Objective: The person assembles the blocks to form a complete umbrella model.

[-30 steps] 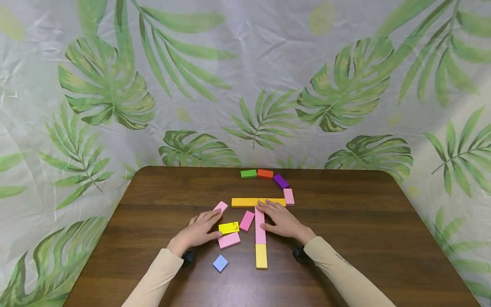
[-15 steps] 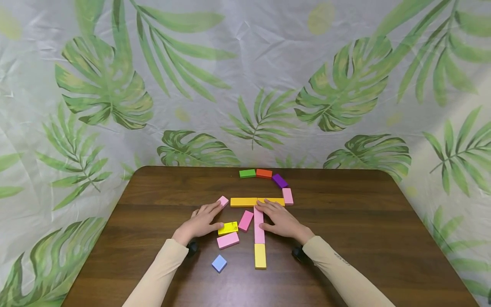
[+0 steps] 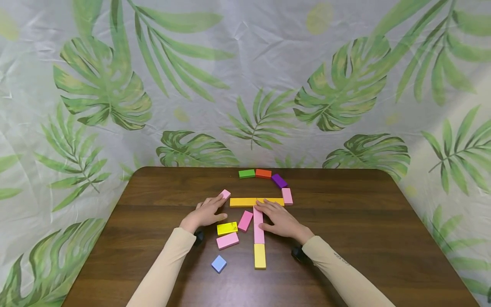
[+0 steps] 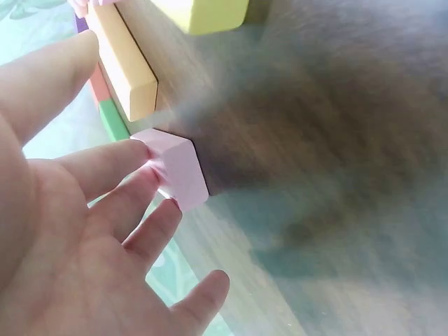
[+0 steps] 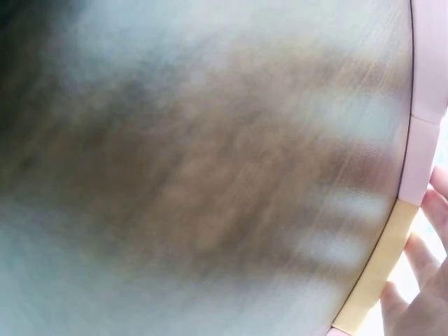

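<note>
My left hand (image 3: 205, 213) reaches forward with fairly straight fingers. Several of its fingertips touch a small pink block (image 3: 226, 194), also seen in the left wrist view as a pink block (image 4: 185, 171) against the fingertips. The thumb stays off to the side, apart from that block. My right hand (image 3: 284, 221) rests with extended fingers at the joint of the orange blocks (image 3: 243, 202) and the column's upper pink block (image 3: 258, 213), its thumb by the lower pink block (image 3: 259, 234). In the right wrist view only some fingers (image 5: 427, 262) show, against an orange block (image 5: 378, 266).
A yellow block (image 3: 260, 256) ends the column. Green (image 3: 246, 174), red (image 3: 263, 174), purple (image 3: 279, 181) and pink (image 3: 287, 196) blocks curve behind. Loose ones lie left: bright yellow (image 3: 227, 229), dark pink (image 3: 245, 221), light pink (image 3: 228, 241), blue (image 3: 219, 264).
My left hand has slid forward and slightly right, and the small pink block has moved the same way. Its thumb has come off the bright yellow block. The right hand has stayed in place.
</note>
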The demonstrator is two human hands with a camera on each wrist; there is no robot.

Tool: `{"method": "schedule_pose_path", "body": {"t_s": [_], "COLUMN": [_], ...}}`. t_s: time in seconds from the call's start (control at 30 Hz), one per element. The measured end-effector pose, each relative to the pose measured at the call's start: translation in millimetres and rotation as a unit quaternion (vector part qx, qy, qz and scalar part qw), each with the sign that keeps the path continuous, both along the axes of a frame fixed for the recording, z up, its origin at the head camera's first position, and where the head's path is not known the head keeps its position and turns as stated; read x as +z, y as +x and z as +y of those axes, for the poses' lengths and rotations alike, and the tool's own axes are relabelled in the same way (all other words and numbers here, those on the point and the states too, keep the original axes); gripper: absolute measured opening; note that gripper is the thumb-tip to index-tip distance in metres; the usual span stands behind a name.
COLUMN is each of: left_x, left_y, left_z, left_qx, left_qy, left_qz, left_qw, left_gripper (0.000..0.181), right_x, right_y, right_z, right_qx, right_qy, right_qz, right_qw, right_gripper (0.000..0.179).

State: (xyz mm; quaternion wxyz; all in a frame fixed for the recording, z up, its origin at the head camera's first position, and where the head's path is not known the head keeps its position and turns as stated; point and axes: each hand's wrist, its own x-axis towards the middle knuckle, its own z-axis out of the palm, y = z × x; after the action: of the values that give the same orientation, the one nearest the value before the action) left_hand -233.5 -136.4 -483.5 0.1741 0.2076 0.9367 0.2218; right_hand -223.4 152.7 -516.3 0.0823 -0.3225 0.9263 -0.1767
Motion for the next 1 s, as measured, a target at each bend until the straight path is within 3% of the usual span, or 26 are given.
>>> {"method": "schedule_pose_path", "body": {"t_s": [0.5,0.77,1.0], "left_x": [-4.7,-7.0,-6.1], "left_y": [-23.6,-33.5,-41.6], "left_z": [13.7,22.3,29.9], "left_qx": [0.01,0.01,0.024], "left_qy": [-0.024,-0.02,-0.026], "left_qz": [0.001,0.02,0.006], "left_qw": [0.9997,0.9996,0.9994], "left_gripper": [0.068,0.07,0.071], "right_x": [1.1,0.0,0.6], "right_y": [0.9,0.4,0.3], "right_z": [0.3,0.5,0.9], "right_qx": [0.004,0.002,0.001], "right_qy": [-0.009,-0.005,-0.006], "right_qz": [-0.005,-0.006,-0.005], "right_qw": [0.9999,1.0,1.0], "right_gripper": [0.066,0.067,0.067]}}
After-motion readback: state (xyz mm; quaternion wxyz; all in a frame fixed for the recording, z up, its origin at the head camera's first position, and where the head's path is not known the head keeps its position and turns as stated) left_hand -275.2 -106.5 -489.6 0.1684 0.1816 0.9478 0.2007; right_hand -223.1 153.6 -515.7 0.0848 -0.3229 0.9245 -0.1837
